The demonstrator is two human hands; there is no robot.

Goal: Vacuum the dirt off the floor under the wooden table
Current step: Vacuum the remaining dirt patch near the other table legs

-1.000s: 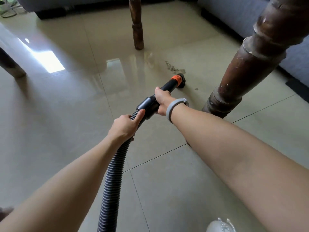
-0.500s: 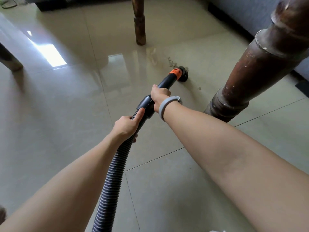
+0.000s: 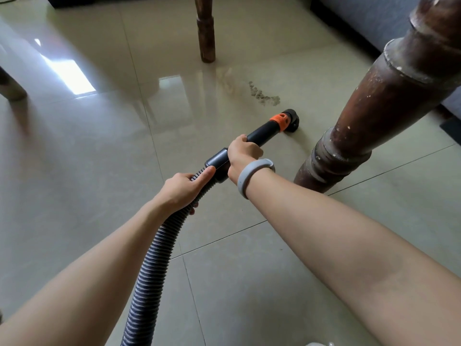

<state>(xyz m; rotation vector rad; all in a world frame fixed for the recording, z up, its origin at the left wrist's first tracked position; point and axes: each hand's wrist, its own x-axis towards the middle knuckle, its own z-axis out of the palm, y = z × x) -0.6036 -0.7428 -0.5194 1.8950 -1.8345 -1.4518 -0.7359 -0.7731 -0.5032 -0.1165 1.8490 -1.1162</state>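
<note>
Three wooden table legs stand on the glossy tiled floor [image 3: 74,171]: a thick turned table leg [image 3: 369,113] close on the right, a slimmer far leg [image 3: 205,33] at top centre, and part of a third leg [image 3: 10,86] at the left edge. A grey sofa [image 3: 369,18] runs along the upper right. The ribbed grey vacuum hose [image 3: 152,265] rises from the bottom edge to a black wand [image 3: 262,132] with an orange collar [image 3: 280,120]. The left hand [image 3: 183,189] wraps its fingers round the top of the hose, thumb lying along it. The right hand [image 3: 243,156], with a grey wristband [image 3: 250,174] on its wrist, curls round the wand just above the hose joint. The black nozzle [image 3: 291,123] sits on the floor, near the foot of the thick leg. A streak of brownish dirt [image 3: 264,96] lies on the tile just beyond the nozzle, apart from it, between the far leg and the thick leg.
</note>
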